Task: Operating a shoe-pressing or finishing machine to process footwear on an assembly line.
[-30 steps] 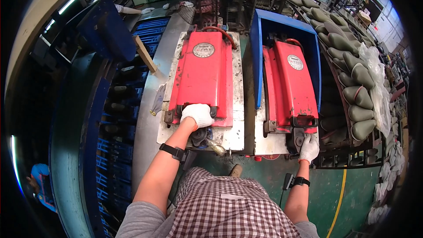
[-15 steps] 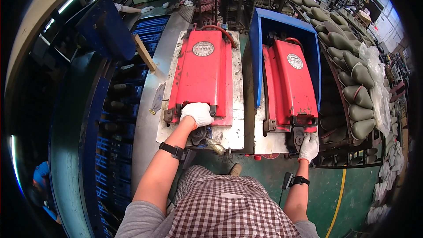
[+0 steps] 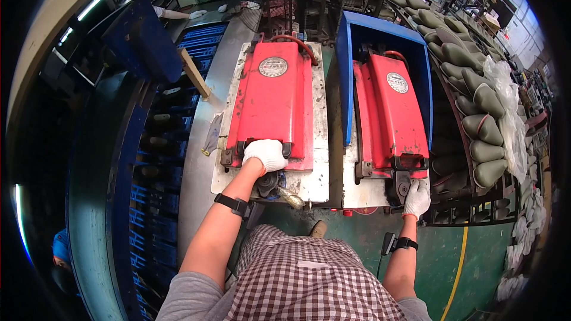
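Observation:
Two red machine covers stand side by side in front of me. My left hand [image 3: 266,154], in a white knit glove, is closed around the black handle [image 3: 287,149] at the near end of the left red cover [image 3: 270,104]. Below that hand, a dark round fitting [image 3: 267,184] sticks out from the machine's front. At the right red cover [image 3: 401,113], my gloved right hand [image 3: 417,198] is closed at the side of a black latch block [image 3: 400,188] with a round knob. Some of its fingers are hidden behind the block. The right cover's own handle [image 3: 410,161] is untouched.
A blue hood [image 3: 383,24] surrounds the right machine's back and sides. Racks of olive-green shoe forms [image 3: 488,151] stand at right. A conveyor with blue slats [image 3: 202,38] runs along the left. Another person's gloved hand [image 3: 198,14] shows far left; a blue-clad person [image 3: 61,246] is lower left.
Both my hands keep their places on the machines. At the lower left, the blue-clad person has shifted and is less in view.

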`<state>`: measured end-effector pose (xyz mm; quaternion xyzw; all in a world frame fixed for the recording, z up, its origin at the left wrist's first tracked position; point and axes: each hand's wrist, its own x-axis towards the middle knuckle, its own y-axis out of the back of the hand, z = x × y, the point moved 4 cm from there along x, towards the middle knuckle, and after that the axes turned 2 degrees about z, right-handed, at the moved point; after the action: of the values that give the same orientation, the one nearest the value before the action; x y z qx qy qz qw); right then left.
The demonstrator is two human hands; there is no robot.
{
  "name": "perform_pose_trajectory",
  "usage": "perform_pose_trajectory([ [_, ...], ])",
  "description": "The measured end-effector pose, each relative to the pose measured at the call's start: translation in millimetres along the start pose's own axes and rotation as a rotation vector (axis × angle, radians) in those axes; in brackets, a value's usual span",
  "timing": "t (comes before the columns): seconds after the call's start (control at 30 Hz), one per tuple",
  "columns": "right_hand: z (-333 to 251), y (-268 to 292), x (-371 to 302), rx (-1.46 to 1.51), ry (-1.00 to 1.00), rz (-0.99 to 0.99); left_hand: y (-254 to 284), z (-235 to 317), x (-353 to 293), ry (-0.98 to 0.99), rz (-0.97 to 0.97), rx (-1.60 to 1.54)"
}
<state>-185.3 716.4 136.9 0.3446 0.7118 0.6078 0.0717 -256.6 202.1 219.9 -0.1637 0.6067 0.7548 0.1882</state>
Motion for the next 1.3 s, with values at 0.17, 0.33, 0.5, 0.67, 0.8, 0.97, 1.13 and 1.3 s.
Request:
perform_pose_trajectory([
  [0.17,0.6,-0.7,0.5,0.013,-0.034,0.0,0.0,0.3,1.6,-0.003,0.003,0.005],
  [0.33,0.1,-0.4,-0.9,-0.034,0.03,0.057,-7.5,-6.2,5.9,0.005,0.022,0.008],
  [0.5,-3.9,2.5,-0.8,-0.033,0.041,0.044,-10.0,-7.8,8.4,-0.002,0.029,0.022],
  [0.67,-9.1,7.5,-1.6,-0.014,0.024,0.026,-7.3,-5.7,5.8,0.009,0.005,0.022],
  [0.8,-4.5,9.8,-0.9,-0.04,0.03,0.053,0.8,3.5,0.9,0.004,-0.006,0.03],
  [0.97,-20.4,20.8,-5.5,0.017,0.048,0.092,0.6,-0.9,-1.9,0.002,0.025,-0.002],
  [1.13,-19.3,22.3,-5.9,0.037,0.027,0.075,-1.9,-1.6,0.4,0.017,0.022,0.003],
  [1.3,-18.9,22.7,-5.2,0.031,0.021,0.062,-1.2,0.2,0.9,0.023,0.006,-0.002],
])
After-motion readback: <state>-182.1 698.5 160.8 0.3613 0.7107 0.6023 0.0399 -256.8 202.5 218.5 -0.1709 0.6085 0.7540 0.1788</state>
